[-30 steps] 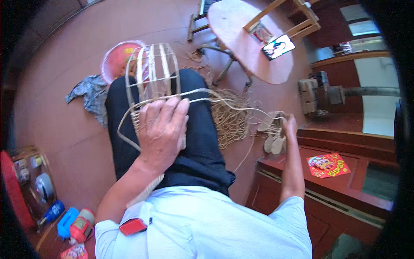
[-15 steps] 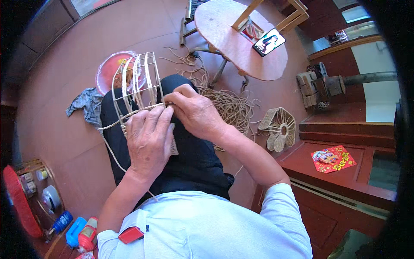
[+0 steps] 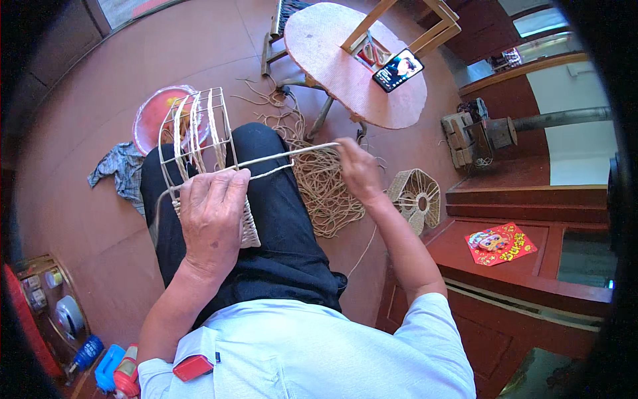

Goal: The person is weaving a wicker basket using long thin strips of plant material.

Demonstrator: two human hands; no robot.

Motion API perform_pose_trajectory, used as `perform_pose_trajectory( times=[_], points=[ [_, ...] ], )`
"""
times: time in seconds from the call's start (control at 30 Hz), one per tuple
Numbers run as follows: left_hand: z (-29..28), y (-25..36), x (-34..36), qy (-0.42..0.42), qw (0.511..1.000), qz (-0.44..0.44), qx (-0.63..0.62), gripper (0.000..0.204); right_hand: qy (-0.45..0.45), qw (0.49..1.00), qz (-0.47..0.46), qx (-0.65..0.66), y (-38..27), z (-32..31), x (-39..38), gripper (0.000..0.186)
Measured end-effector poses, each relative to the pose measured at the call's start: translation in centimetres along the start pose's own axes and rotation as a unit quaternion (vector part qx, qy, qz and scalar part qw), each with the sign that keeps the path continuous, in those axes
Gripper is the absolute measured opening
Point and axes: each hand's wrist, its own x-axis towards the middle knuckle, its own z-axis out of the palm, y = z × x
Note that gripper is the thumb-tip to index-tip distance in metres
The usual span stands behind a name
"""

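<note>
My left hand (image 3: 211,219) grips a wire basket frame (image 3: 224,118) on my black-trousered lap, its fingers closed over the woven cord band (image 3: 251,233) at the lower part. Pale strips run lengthwise along the open upper frame. From under my fingertips, a pale cord (image 3: 282,153) stretches rightward to my right hand (image 3: 359,174), which is closed on it near the fingertips. A second strand lies just below that cord. Beside my right knee a loose heap of cord (image 3: 322,193) is on the floor, and a woven piece with a central ring (image 3: 405,186) stands by my right forearm.
An oval table (image 3: 319,46) at the back holds a lit phone (image 3: 399,70), scissors and a wooden frame. A pink basin (image 3: 153,113) and crumpled cloth (image 3: 116,173) lie left of my knees. A stove (image 3: 498,133) stands right; bottles (image 3: 106,366) sit lower left.
My right hand went from far right in to the frame beside my left hand, then pulled back out rightward with the cord. My left hand stayed on the basket.
</note>
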Motion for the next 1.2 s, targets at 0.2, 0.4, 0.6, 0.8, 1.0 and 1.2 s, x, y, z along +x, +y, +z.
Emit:
perform_pose_trajectory(
  times=[0.2,0.4,0.6,0.8,1.0,1.2],
  points=[
    [-0.5,0.0,1.2,-0.023,0.999,0.016,-0.016,0.022,0.0,0.932,0.216,-0.29,23.4,-7.3,-9.0,0.033],
    [-0.6,-0.7,1.7,-0.038,0.999,0.022,-0.02,0.009,-0.026,0.914,0.311,-0.259,18.8,-7.5,-9.5,0.045],
    [-0.8,-0.6,2.9,-0.077,0.997,0.029,0.012,0.006,-0.014,0.996,0.009,0.088,-5.3,-1.2,-3.4,0.04],
    [-0.6,-1.3,2.8,-0.061,0.994,0.014,-0.086,0.016,-0.187,0.959,0.002,0.215,-13.5,2.3,-2.9,0.033],
    [-2.1,-2.0,1.4,0.079,0.974,-0.107,-0.183,0.02,-0.105,0.963,-0.098,0.226,-13.3,3.1,-2.8,0.01],
    [-2.0,-2.3,0.3,0.042,0.975,-0.122,-0.181,0.019,-0.024,0.978,-0.147,0.147,-13.9,3.0,-2.4,0.009]
  ],
)
